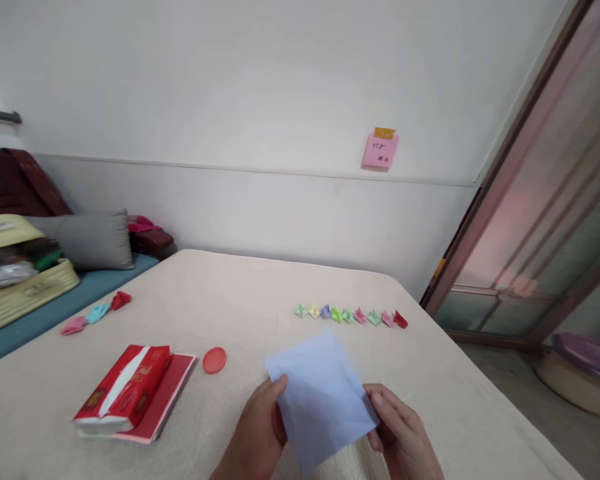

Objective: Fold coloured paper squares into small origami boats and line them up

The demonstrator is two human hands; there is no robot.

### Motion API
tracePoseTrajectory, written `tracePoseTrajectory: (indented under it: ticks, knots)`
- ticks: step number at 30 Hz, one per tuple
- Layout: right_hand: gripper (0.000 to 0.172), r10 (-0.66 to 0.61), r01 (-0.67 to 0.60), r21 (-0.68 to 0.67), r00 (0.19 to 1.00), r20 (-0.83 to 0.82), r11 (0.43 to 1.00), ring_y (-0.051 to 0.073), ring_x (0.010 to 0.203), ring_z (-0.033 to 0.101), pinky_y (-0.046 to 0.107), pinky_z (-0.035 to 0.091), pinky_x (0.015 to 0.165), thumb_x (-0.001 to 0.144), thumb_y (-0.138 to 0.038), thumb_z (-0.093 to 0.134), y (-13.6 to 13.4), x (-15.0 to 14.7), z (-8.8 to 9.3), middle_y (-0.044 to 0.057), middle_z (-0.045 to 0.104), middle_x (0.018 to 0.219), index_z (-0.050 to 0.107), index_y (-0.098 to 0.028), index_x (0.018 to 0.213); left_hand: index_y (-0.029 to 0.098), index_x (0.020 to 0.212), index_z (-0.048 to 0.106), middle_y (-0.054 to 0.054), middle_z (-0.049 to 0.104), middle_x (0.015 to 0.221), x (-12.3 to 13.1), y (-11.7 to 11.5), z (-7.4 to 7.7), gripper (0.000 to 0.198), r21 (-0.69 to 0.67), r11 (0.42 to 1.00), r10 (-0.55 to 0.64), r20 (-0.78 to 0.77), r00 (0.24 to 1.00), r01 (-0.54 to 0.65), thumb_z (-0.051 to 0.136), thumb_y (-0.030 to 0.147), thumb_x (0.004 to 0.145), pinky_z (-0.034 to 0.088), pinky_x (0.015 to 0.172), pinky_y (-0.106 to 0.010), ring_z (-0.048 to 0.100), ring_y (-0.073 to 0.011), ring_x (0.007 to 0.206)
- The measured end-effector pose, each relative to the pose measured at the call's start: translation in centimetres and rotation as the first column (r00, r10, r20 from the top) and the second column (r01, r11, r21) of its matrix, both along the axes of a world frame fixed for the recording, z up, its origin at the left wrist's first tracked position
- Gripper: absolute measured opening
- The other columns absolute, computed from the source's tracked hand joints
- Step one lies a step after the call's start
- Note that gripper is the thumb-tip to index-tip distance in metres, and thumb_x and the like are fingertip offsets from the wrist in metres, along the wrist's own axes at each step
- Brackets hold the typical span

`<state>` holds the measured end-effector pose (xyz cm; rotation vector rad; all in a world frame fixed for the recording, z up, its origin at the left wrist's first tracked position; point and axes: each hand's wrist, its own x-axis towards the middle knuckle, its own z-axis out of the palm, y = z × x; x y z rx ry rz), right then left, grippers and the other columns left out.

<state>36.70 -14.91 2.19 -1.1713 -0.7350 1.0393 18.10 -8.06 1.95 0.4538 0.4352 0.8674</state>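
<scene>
A square sheet of light blue paper (325,397) is held up above the table, tilted with one corner pointing away from me. My left hand (260,427) is closed on its left edge, the thumb lying on top. At the right corner my right hand (400,427) pinches the sheet between thumb and fingers. The paper looks flat, with no clear fold showing. Beyond it, a row of several small folded paper figures (349,315) in green, yellow, purple, pink and red stands on the cream tablecloth (245,293).
A red tissue pack (125,387) lies on a stack of red paper (173,393) at the left, beside a round red disc (215,360). Three crumpled-looking coloured pieces (98,313) lie near the left edge. A pink note (380,151) is taped to the wall.
</scene>
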Motion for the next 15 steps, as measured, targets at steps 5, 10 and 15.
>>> tracePoseTrajectory:
  ticks: [5, 10, 15]
  knots:
    - [0.035, 0.016, -0.016, 0.002, 1.0, -0.018, 1.0, 0.009, 0.045, 0.026, 0.025, 0.016, 0.048, 0.081, -0.047, 0.062, 0.03, -0.04, -0.38, -0.006, 0.036, 0.05, 0.063, -0.015, 0.067, 0.015, 0.103, 0.07, -0.01, 0.072, 0.104, 0.09, -0.24, 0.05, 0.025, 0.048, 0.999, -0.019, 0.0, 1.0, 0.019, 0.055, 0.028, 0.087, 0.046, 0.088, -0.036, 0.063, -0.0265, 0.104]
    - [0.041, 0.057, -0.057, 0.035, 0.998, -0.027, 0.998, 0.01, 0.046, 0.027, 0.025, 0.019, 0.049, 0.085, -0.047, 0.057, -0.06, -0.06, -0.57, -0.007, 0.035, 0.045, 0.051, -0.018, 0.056, 0.014, 0.109, 0.067, -0.011, 0.071, 0.109, 0.2, -0.22, 0.09, 0.027, 0.02, 1.0, -0.001, 0.045, 0.999, 0.0, 0.051, 0.025, 0.091, 0.045, 0.092, -0.037, 0.061, -0.0266, 0.11]
    - [0.041, 0.067, -0.067, 0.021, 0.998, -0.006, 0.998, 0.012, 0.047, 0.026, 0.027, 0.018, 0.052, 0.085, -0.045, 0.057, 0.02, -0.69, -0.91, -0.008, 0.035, 0.04, 0.047, -0.02, 0.055, 0.015, 0.118, 0.063, -0.011, 0.069, 0.117, -0.01, -0.21, -0.16, 0.032, 0.039, 0.999, 0.015, 0.068, 0.998, -0.017, 0.048, 0.027, 0.092, 0.043, 0.096, -0.038, 0.056, -0.0266, 0.116]
